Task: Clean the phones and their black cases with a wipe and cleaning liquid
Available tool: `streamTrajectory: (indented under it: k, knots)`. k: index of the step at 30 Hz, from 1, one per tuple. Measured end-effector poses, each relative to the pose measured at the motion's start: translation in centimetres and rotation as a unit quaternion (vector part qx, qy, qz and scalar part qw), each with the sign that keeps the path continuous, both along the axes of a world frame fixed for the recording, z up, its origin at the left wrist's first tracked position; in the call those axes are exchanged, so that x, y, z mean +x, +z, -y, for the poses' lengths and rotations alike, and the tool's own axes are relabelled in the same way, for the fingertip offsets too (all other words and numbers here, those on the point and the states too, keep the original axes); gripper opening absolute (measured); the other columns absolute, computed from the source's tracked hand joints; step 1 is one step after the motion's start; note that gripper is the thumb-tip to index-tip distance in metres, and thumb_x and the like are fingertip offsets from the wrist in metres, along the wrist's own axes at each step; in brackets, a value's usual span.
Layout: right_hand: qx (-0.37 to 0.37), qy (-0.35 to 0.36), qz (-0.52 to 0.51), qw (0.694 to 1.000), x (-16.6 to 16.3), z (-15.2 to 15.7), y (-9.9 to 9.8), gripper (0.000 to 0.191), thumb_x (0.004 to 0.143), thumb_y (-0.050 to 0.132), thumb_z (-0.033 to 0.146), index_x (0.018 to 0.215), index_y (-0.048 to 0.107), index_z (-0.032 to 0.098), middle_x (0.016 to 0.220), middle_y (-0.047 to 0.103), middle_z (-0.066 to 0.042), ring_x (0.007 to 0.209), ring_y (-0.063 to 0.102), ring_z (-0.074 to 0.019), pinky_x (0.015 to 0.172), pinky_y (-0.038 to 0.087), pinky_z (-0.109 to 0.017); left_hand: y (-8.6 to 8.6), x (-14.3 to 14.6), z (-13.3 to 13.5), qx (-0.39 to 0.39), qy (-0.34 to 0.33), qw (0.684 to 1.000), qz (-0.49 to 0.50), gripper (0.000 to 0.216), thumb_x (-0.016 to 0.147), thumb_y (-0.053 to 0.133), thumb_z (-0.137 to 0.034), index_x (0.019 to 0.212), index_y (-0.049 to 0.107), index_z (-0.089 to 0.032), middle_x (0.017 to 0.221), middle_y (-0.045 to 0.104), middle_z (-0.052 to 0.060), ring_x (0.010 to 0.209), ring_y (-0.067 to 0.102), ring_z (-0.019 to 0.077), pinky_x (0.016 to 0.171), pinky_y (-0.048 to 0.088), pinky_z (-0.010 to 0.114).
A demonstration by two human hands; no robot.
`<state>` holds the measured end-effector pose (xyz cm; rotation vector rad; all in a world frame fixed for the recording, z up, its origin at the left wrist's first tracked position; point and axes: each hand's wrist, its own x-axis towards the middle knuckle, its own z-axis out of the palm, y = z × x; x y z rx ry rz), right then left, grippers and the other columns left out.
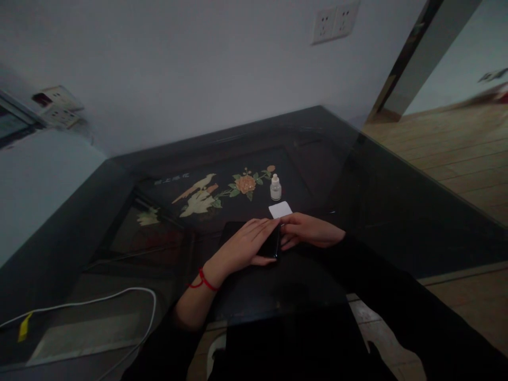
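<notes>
A glossy black phone [272, 246] lies flat on the dark tabletop, much of it hidden under my left hand. My left hand [248, 241], with a red cord on its wrist, reaches across the phone and grips it, thumb along the near edge and fingers together toward the far right corner. At the phone's right end is my right hand [305, 230], fingers curled in and closed; whatever they pinch is too small to make out. Just beyond the fingertips sits a white card-like piece [281, 209]. A small clear bottle with a white cap [275, 189] stands upright behind it.
The dark glossy table [329, 180] has a bird-and-flower inlay [244, 185] and meets a wall at the back. A white cable [119, 291] with a yellow tag [24, 327] runs along the left. Wall sockets [335, 22] sit above; wooden floor [456, 153] lies right.
</notes>
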<state>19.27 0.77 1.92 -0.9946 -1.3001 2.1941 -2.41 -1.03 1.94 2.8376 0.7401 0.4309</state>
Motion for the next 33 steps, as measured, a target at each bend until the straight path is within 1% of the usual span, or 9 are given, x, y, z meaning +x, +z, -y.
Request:
streamTrajectory:
  k: [3,6,11,13,16,22,25,30,33]
  knots:
    - [0.006,0.007,0.013,1.000,0.0,0.0,-0.2,0.025,0.085,0.046,0.006,0.102,0.064,0.009,0.085,0.072,-0.007,0.070,0.069,-0.0097,0.070,0.058,-0.021,0.0,0.1,0.1,0.008,-0.005,1.000,-0.008,0.086,0.085,0.056,-0.051,0.150,0.012,-0.015,0.140,0.048,0.019,0.131,0.045,0.0290,0.108,0.037,0.046]
    - [0.008,0.010,0.013,1.000,0.0,0.0,-0.4,0.025,0.083,0.048,0.006,0.102,0.065,0.009,0.085,0.072,-0.007,0.069,0.069,-0.0093,0.070,0.058,-0.021,-0.2,0.1,0.2,0.036,-0.009,0.999,-0.022,0.083,0.086,0.053,-0.052,0.149,0.015,-0.012,0.139,0.049,0.020,0.130,0.045,0.0293,0.108,0.037,0.046]
    - [0.011,-0.021,0.006,1.000,-0.2,0.0,-0.8,0.026,0.081,0.050,0.007,0.102,0.066,0.010,0.081,0.072,-0.006,0.067,0.068,-0.0091,0.066,0.058,-0.020,-0.7,0.3,0.2,0.088,-0.006,0.992,-0.086,0.071,0.090,0.047,-0.051,0.142,0.030,-0.006,0.141,0.047,0.022,0.131,0.044,0.0314,0.109,0.036,0.046]
    - [0.005,-0.033,0.000,0.999,-0.3,0.1,-0.9,0.025,0.081,0.050,0.008,0.100,0.067,0.010,0.080,0.072,-0.006,0.067,0.068,-0.0093,0.065,0.058,-0.020,-0.9,0.3,0.1,0.098,-0.006,0.989,-0.107,0.071,0.090,0.046,-0.052,0.141,0.032,-0.005,0.142,0.046,0.022,0.132,0.044,0.0320,0.109,0.035,0.046]
    - [-0.015,-0.045,-0.011,0.999,-0.3,0.1,-0.9,0.023,0.082,0.052,0.008,0.099,0.067,0.010,0.078,0.072,-0.005,0.068,0.069,-0.0102,0.063,0.058,-0.020,-0.9,0.4,0.1,0.107,0.000,0.986,-0.126,0.069,0.091,0.043,-0.053,0.141,0.033,-0.006,0.143,0.046,0.021,0.132,0.043,0.0318,0.109,0.035,0.046]
    - [-0.038,-0.059,-0.015,0.997,-0.5,0.0,-0.9,0.022,0.083,0.049,0.005,0.095,0.068,0.009,0.074,0.072,-0.004,0.062,0.068,-0.0091,0.061,0.057,-0.019,-0.6,0.4,0.2,0.115,0.000,0.985,-0.130,0.063,0.094,0.040,-0.046,0.143,0.031,-0.008,0.145,0.045,0.018,0.132,0.044,0.0308,0.106,0.037,0.046]
    - [-0.046,-0.060,-0.013,0.997,-0.7,-0.1,-1.0,0.024,0.085,0.046,0.004,0.095,0.068,0.009,0.073,0.071,-0.004,0.061,0.067,-0.0087,0.061,0.057,-0.019,-0.7,0.4,0.2,0.113,-0.002,0.985,-0.127,0.062,0.095,0.038,-0.047,0.143,0.031,-0.007,0.144,0.045,0.018,0.132,0.044,0.0305,0.105,0.038,0.046]
    - [-0.050,-0.061,-0.004,0.997,-1.1,-0.1,-1.1,0.029,0.087,0.039,0.002,0.093,0.066,0.008,0.070,0.071,-0.004,0.061,0.068,-0.0091,0.060,0.057,-0.019,-0.9,0.1,0.2,0.083,0.011,0.989,-0.124,0.061,0.094,0.041,-0.046,0.143,0.031,-0.012,0.143,0.047,0.017,0.133,0.043,0.0301,0.106,0.038,0.048]
    - [-0.040,-0.059,-0.013,0.997,-1.1,0.0,-0.9,0.028,0.088,0.038,0.003,0.095,0.065,0.009,0.073,0.071,-0.005,0.062,0.068,-0.0091,0.061,0.058,-0.019,-0.6,-0.2,0.1,0.052,0.016,0.996,-0.077,0.063,0.093,0.045,-0.046,0.144,0.028,-0.014,0.142,0.048,0.017,0.133,0.044,0.0276,0.107,0.038,0.045]
